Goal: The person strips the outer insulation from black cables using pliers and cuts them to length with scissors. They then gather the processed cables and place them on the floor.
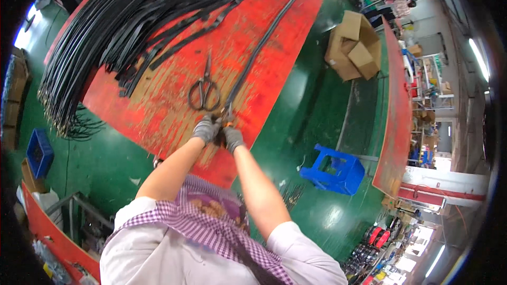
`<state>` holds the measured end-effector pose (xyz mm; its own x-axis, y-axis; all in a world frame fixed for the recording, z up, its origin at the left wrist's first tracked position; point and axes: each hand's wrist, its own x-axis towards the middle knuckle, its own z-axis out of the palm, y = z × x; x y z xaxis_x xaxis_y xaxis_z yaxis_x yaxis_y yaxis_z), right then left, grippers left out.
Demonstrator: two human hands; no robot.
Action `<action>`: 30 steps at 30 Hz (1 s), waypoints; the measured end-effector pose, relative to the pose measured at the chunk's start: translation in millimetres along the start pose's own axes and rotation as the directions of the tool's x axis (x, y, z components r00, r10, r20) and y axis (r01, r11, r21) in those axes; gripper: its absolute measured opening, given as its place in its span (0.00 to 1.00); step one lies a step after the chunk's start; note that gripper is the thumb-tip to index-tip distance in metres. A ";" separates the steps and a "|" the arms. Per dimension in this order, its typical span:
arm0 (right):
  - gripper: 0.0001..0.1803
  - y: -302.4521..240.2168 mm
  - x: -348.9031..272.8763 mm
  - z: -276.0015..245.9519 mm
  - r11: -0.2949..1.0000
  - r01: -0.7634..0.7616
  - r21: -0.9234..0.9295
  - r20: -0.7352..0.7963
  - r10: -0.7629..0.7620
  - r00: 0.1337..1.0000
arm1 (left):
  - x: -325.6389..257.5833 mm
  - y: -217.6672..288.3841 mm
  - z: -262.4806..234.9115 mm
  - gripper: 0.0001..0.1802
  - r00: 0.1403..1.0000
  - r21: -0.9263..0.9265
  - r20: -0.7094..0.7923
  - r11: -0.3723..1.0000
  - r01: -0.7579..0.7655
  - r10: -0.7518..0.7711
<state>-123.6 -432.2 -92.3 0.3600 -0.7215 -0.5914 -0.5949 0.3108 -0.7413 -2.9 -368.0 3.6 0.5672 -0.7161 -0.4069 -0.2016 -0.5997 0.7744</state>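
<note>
- Long black cable, thin and sleeve-like [252, 58], runs down the worn red tabletop [274, 63] along its right edge; lower end reaches the hands by the near right corner.
- Left hand in grey glove [207, 129]: fingers curled at a dark piece by the cable's end; cannot tell whether they are clamped on it.
- Right hand in grey glove [233, 137]: closed on a small orange-handled metal tool [228, 124], tool head at the cable end. Tool's own jaws: cannot tell.
- Step in hand, by my reading: close work on that end.
- Next move seems to call for a steady left hold and a controlled squeeze by the right.
- Dark-handled metal scissors [206, 77] lie just beyond the hands, apart from both.
- Thick bundle of black cables [79, 53] overhangs the left edge.
</note>
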 end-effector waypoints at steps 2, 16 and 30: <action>0.06 -40.2 -26.1 1.7 0.962 -0.256 0.098 0.087 0.248 0.965 | -5.5 30.0 -23.9 0.20 0.995 -0.026 0.002 0.994 0.103 -0.103; 0.09 -130.6 -60.3 -33.8 0.689 -0.510 0.515 0.355 0.370 0.859 | 51.8 52.5 -6.3 0.19 0.974 0.169 0.169 0.969 -0.180 0.151; 0.11 -133.2 -26.5 -53.9 0.833 -0.339 0.438 0.288 0.227 0.930 | 74.3 65.0 -13.3 0.19 0.957 0.106 0.221 0.971 -0.213 0.185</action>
<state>-92.6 -487.8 39.2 0.4065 -0.4227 -0.8100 -0.3023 0.7744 -0.5558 36.7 -455.4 30.1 0.3289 -0.8758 -0.3532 -0.4012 -0.4682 0.7873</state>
